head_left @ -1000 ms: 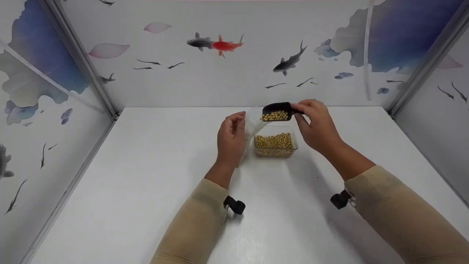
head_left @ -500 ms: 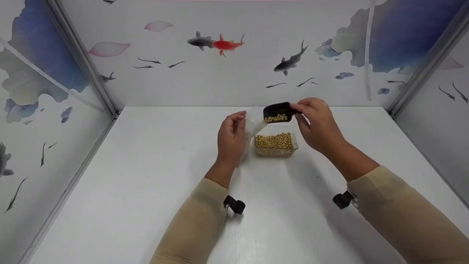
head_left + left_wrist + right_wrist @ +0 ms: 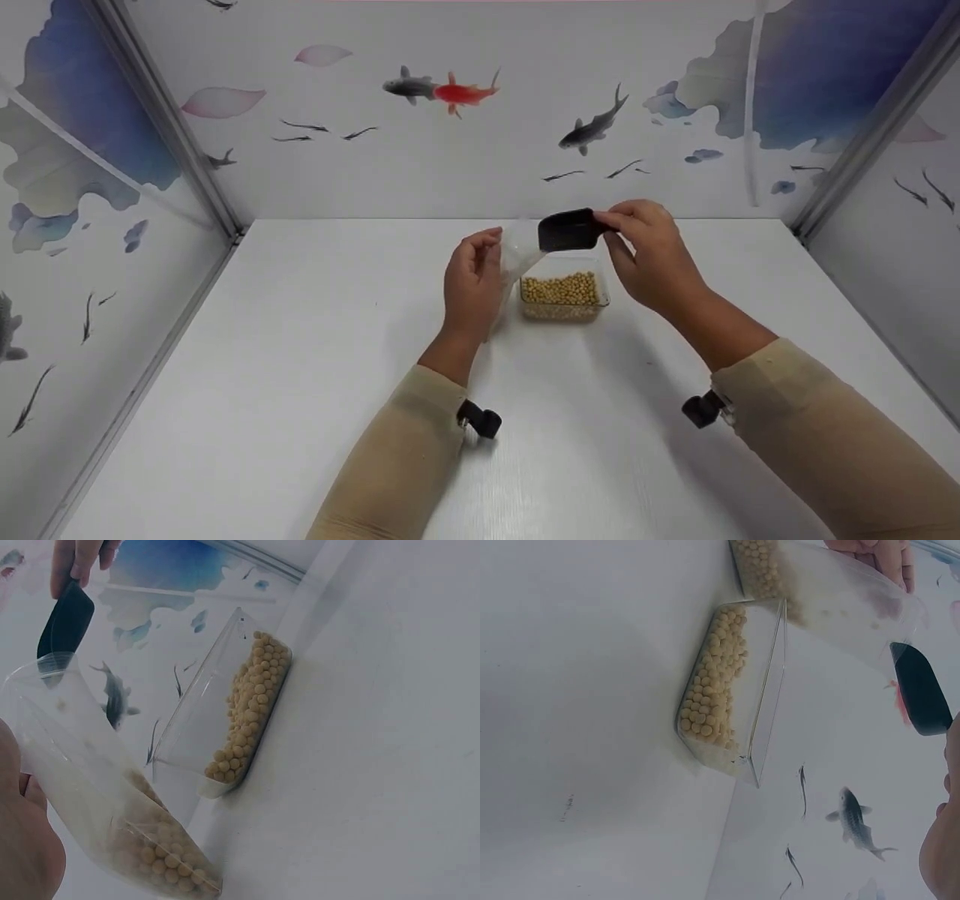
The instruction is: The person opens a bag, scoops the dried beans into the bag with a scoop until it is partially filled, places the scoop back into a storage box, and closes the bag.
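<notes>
My left hand (image 3: 472, 285) grips a clear plastic bag (image 3: 519, 259) that stands on the table. Soybeans (image 3: 169, 862) fill its bottom in the left wrist view. Between thumb and fingers, my right hand (image 3: 651, 259) pinches the handle of a black scoop (image 3: 568, 229). The scoop is tilted, its lip at the bag's mouth, and no beans show in its bowl. Below it sits a clear rectangular container (image 3: 564, 312), partly filled with soybeans (image 3: 561, 288). In the right wrist view, the scoop (image 3: 919, 690) reaches just into the bag opening.
The white table (image 3: 300, 360) runs back to a wall (image 3: 360, 172) printed with fish and petals. Side panels in metal frames close off the left and right. The container stands right beside the bag.
The beans in the scoop have slid out into the bag, leaving its bowl bare. The scoop has tipped toward the bag; my left hand has stayed nearly still.
</notes>
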The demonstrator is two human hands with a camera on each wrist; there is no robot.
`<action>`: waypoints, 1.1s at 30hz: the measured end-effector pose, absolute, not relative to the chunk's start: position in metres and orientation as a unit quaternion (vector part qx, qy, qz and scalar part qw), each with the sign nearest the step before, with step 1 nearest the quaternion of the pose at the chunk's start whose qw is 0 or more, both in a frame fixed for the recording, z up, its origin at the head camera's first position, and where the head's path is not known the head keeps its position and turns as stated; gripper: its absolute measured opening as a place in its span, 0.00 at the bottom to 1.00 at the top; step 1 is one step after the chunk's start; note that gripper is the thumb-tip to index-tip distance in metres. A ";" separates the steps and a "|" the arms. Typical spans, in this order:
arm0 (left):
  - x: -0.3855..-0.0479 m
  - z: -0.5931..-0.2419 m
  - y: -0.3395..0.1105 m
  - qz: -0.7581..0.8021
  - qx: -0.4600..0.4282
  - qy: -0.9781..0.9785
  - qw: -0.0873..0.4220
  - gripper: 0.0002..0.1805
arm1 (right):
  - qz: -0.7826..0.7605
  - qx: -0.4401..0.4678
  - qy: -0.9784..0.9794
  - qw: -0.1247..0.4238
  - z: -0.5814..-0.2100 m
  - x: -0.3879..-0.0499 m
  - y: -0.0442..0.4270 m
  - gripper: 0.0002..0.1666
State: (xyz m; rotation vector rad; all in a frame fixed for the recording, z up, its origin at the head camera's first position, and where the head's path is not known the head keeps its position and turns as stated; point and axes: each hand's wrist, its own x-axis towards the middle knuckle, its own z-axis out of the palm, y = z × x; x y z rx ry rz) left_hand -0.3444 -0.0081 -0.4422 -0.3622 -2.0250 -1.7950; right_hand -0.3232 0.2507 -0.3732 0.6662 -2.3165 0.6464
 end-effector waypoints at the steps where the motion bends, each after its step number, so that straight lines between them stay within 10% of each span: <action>1: -0.344 -0.442 -0.009 -0.645 -0.132 -0.724 0.205 0.10 | 0.252 0.250 -0.880 0.315 -0.374 -0.323 0.251 0.18; 33: -0.347 -0.446 -0.009 -0.650 -0.142 -0.717 0.208 0.10 | 0.297 0.119 -0.944 0.084 -0.426 -0.322 0.291 0.21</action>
